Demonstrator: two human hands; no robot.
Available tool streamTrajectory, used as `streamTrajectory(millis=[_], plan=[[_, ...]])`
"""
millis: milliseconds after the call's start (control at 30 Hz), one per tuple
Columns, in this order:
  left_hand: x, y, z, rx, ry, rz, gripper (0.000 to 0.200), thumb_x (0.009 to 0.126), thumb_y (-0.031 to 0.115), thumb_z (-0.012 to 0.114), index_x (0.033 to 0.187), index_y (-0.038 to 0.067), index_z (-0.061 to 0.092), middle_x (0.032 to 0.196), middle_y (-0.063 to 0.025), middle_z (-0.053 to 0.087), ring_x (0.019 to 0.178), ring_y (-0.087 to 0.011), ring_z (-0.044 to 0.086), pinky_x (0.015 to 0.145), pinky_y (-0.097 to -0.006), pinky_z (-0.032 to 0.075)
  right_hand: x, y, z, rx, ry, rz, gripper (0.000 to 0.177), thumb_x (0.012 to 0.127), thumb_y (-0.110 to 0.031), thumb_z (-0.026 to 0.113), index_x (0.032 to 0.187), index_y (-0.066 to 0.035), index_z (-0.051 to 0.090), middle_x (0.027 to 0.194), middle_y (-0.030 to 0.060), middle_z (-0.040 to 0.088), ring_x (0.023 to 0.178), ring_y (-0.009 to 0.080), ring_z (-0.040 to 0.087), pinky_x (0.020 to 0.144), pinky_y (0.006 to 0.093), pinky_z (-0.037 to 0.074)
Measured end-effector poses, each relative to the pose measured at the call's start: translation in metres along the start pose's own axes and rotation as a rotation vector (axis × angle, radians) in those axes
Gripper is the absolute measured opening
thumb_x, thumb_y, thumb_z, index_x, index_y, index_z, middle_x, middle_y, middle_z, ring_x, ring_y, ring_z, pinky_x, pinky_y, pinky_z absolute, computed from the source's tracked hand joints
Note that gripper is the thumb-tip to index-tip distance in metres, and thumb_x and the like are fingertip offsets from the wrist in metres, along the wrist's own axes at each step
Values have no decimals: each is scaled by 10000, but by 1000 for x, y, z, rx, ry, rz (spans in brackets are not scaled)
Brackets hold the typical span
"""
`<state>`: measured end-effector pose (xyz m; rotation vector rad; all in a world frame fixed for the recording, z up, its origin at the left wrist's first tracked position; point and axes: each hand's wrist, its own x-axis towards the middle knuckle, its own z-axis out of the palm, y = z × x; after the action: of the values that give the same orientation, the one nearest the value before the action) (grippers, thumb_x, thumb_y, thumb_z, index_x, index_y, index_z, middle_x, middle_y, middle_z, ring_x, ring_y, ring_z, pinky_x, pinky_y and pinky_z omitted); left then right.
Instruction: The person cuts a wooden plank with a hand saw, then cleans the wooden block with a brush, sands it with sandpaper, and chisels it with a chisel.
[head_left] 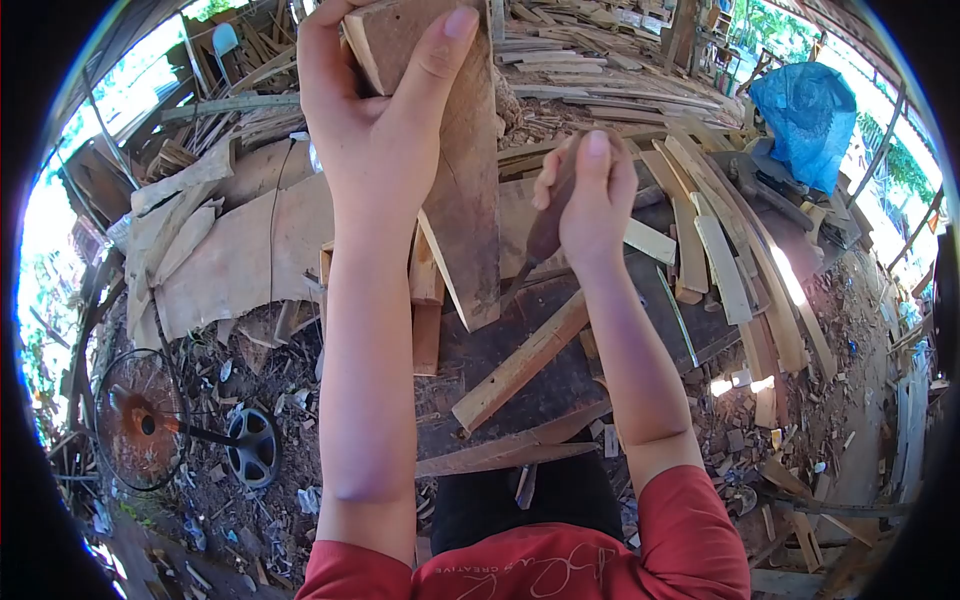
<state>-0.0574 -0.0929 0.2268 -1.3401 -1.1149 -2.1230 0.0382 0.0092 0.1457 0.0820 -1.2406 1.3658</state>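
Note:
Near the top of the head view, my left hand (385,110) is wrapped round a thick, angled wooden piece (468,210), thumb across its face. The piece runs down toward the bench and tapers to a pale edge at its lower end. To its right, my right hand (598,195) is closed round the dark handle of a hand tool (545,235). A narrow metal shaft points down and left from that handle, close to the wood's lower right edge. Below lies a wooden batten (520,362), slanting across the dark workbench (475,385).
Wooden strips (725,255) are heaped on the right, near a blue plastic sheet (805,120). A wide board (240,245) lies left. On the littered ground at lower left stands a fan (140,420) with a round black base (252,448). Stacked planks (600,70) fill the back.

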Motion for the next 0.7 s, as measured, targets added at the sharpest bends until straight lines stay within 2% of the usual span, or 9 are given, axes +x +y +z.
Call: streamTrajectory(millis=[200,300,433,600,667,700], plan=[[1,-4,-2,-9,-18,18,450,762,312,716,1084,81,505,936,-36,587,836,-97,551,747,-233,431,15,-34,7,-37,66,-37,306,923,-306,471,872,-7,429,608,63,499,444,107,477,418,235,388],[1,-6,-2,-37,-15,22,438,765,307,713,1078,80,508,931,-36,586,839,-95,548,736,-230,433,6,-17,3,-52,30,-54,298,924,-300,470,880,-9,425,619,61,497,445,106,478,418,230,386],[0,-3,-3,-24,-23,20,444,764,307,713,1084,81,503,940,-37,581,838,-91,544,721,-223,435,-16,13,-12,-19,14,77,258,924,-267,473,906,-14,422,633,56,498,450,100,479,420,219,386],[-1,-3,-3,-24,-8,8,460,764,309,712,1096,80,492,948,-38,575,836,-92,542,722,-222,435,-41,30,-23,32,-9,30,224,908,-233,506,950,-27,425,667,50,515,500,99,495,462,223,402],[0,-1,-3,-20,-27,7,471,758,301,720,1101,76,488,947,-38,575,832,-92,546,712,-214,441,-46,30,-26,-118,-24,7,403,868,-432,526,942,-48,430,661,72,511,510,141,512,475,251,423],[0,-1,-3,-20,-11,13,471,758,301,720,1101,76,488,947,-38,575,832,-92,546,712,-214,441,-47,29,-25,-120,-41,4,403,868,-432,526,942,-48,430,661,72,511,510,141,512,475,251,423]])
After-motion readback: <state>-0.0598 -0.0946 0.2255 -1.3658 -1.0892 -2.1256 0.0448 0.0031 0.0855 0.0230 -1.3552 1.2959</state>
